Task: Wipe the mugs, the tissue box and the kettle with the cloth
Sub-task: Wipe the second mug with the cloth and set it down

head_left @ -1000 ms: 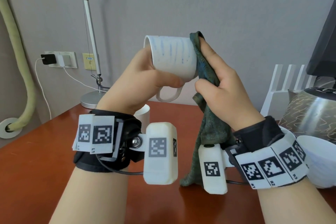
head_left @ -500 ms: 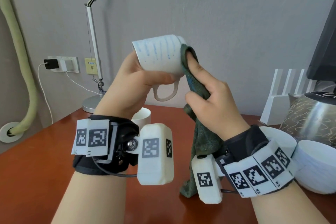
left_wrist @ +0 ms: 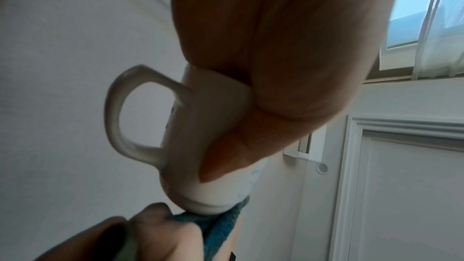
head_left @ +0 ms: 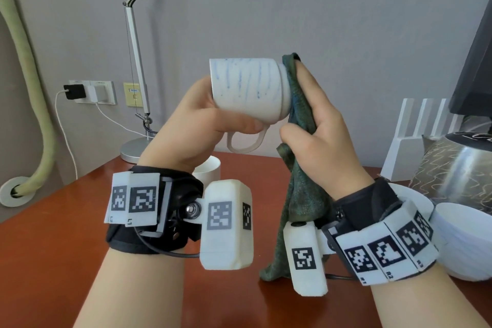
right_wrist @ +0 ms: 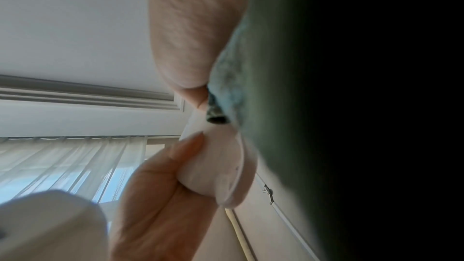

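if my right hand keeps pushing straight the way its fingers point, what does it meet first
The cloth already under the right hand, and right behind it the base of the mug that the left hand holds sideways.

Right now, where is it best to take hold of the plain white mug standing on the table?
Probably by the plain white mug's round body, coming from above or its right side. It stands upright behind the left hand, and no handle shows from here.

**Mug on its side, cloth on base**

White mug (head_left: 246, 89) with blue streaks, held sideways in the air, handle down. Dark green cloth (head_left: 298, 157) pressed against its base, hanging down. Second white mug (head_left: 209, 169) upright on table. Metallic kettle (head_left: 463, 168) at right.
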Tool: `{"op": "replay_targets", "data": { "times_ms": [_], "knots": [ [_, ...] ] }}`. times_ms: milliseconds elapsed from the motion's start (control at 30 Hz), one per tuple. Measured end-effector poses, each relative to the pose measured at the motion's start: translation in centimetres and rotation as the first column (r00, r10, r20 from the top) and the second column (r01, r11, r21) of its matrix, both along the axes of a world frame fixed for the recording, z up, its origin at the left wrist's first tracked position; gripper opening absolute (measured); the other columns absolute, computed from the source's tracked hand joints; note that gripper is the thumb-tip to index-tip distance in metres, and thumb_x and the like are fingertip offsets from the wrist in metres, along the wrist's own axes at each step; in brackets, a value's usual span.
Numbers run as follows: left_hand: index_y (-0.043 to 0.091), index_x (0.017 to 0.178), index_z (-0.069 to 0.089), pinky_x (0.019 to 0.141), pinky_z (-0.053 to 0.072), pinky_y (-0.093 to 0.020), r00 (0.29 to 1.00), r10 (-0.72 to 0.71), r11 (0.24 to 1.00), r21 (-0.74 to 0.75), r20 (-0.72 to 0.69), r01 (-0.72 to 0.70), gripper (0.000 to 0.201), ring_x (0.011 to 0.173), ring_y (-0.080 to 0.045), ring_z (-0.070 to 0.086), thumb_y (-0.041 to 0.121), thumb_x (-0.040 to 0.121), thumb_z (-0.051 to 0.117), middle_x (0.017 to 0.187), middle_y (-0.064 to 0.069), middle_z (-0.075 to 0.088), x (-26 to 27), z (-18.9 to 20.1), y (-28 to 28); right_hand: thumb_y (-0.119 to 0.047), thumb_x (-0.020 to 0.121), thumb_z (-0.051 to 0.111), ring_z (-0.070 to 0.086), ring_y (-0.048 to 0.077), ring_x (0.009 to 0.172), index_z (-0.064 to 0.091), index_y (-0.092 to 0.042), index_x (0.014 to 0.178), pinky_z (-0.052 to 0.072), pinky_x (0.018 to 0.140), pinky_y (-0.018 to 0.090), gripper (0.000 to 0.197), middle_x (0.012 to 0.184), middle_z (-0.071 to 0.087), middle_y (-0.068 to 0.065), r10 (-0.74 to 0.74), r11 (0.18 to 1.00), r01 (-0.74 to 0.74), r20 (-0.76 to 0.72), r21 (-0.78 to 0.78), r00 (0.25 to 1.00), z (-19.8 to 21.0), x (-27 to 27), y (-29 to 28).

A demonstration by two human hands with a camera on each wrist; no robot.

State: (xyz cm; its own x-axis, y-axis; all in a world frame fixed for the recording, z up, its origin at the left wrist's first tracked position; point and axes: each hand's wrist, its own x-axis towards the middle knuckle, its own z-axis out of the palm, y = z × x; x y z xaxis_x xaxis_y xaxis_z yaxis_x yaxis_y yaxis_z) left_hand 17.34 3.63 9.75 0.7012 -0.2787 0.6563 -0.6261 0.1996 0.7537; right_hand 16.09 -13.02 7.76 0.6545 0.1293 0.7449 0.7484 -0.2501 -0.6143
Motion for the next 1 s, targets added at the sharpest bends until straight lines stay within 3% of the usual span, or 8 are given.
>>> {"op": "replay_targets", "data": {
  "times_ms": [67,133,200,400,600,767,900,1000],
  "knots": [
    [0.005,0.103,0.065,0.08,0.056,-0.041,1.0,0.013,0.999,-0.046,-0.001,-0.013,0.048,0.091,-0.027,0.069,-0.023,0.064,0.063,0.093,-0.008,0.073,0.1,0.0,-0.1,0.007,0.081,0.047,0.058,0.04,0.065,0.03,-0.057,0.13,0.055,0.061,0.046,0.083,0.117,0.053,0.004,-0.011,1.0,0.012,0.033,-0.015,0.999,-0.1,0.0,0.2],
    [0.002,0.106,0.065,0.084,0.056,-0.043,1.0,0.022,0.994,-0.104,-0.009,-0.023,0.047,0.095,-0.031,0.069,-0.02,0.065,0.063,0.096,-0.011,0.073,0.2,0.1,-0.1,0.006,0.081,0.047,0.057,0.036,0.06,0.031,-0.062,0.127,0.055,0.059,0.045,0.083,0.09,0.06,0.018,-0.013,0.999,0.015,0.052,-0.042,0.999,-0.4,0.3,0.1],
    [-0.003,0.111,0.063,0.088,0.056,-0.045,0.999,0.019,0.983,-0.183,-0.045,-0.027,0.049,0.099,-0.035,0.068,-0.015,0.064,0.062,0.101,-0.018,0.07,0.3,0.2,-0.1,-0.001,0.078,0.047,0.054,0.03,0.054,0.035,-0.066,0.124,0.055,0.058,0.045,0.08,0.066,0.055,-0.002,-0.015,0.996,0.02,0.069,-0.083,0.998,-0.9,0.8,-0.1],
    [-0.001,0.111,0.062,0.078,0.057,-0.033,0.997,-0.034,0.957,-0.291,-0.069,0.012,0.046,0.094,-0.028,0.069,-0.016,0.067,0.058,0.098,-0.015,0.071,0.2,0.6,0.4,0.002,0.074,0.045,0.053,0.008,0.047,0.048,-0.047,0.125,0.05,0.052,0.023,0.07,0.06,0.057,-0.019,0.002,0.997,0.013,0.191,-0.076,0.982,-1.6,1.7,-0.7],
    [0.002,0.103,0.065,0.075,0.057,-0.034,0.999,0.008,0.996,-0.086,-0.051,-0.012,0.043,0.088,-0.027,0.07,-0.02,0.067,0.064,0.091,-0.011,0.072,-0.2,0.4,-0.1,-0.012,0.076,0.043,0.045,0.024,0.044,0.039,-0.043,0.137,0.049,0.046,0.039,0.069,0.054,0.048,-0.004,-0.077,0.981,0.127,0.306,-0.145,0.949,-1.2,1.4,-0.1],
    [0.002,0.097,0.063,0.07,0.058,-0.031,0.999,-0.03,0.999,0.017,-0.029,0.031,0.038,0.08,-0.02,0.07,-0.02,0.066,0.062,0.084,-0.007,0.072,-0.5,0.4,-0.8,-0.022,0.073,0.04,0.052,0.035,0.052,0.027,-0.075,0.126,0.053,0.055,0.047,0.076,0.062,0.052,0.015,-0.18,0.966,0.226,0.303,-0.122,0.936,-0.7,1.5,-0.4],
    [0.003,0.098,0.064,0.072,0.058,-0.032,1.0,-0.004,0.997,-0.079,-0.028,0.001,0.041,0.082,-0.022,0.071,-0.025,0.069,0.061,0.085,-0.007,0.073,-0.3,0.3,-1.0,-0.01,0.074,0.043,0.041,0.026,0.046,0.031,-0.047,0.141,0.05,0.048,0.042,0.078,0.052,0.04,0.003,-0.191,0.965,0.239,0.33,-0.111,0.925,-1.0,1.6,-0.1],
    [-0.008,0.112,0.06,0.08,0.057,-0.037,0.999,0.018,0.985,-0.172,-0.042,-0.025,0.047,0.091,-0.03,0.069,-0.018,0.066,0.064,0.097,-0.018,0.069,0.1,0.3,-0.8,-0.011,0.073,0.044,0.041,0.026,0.043,0.031,-0.043,0.141,0.047,0.046,0.039,0.076,0.051,0.041,-0.001,-0.182,0.964,0.235,0.329,-0.127,0.926,-1.4,1.8,0.1]
  ]
}}
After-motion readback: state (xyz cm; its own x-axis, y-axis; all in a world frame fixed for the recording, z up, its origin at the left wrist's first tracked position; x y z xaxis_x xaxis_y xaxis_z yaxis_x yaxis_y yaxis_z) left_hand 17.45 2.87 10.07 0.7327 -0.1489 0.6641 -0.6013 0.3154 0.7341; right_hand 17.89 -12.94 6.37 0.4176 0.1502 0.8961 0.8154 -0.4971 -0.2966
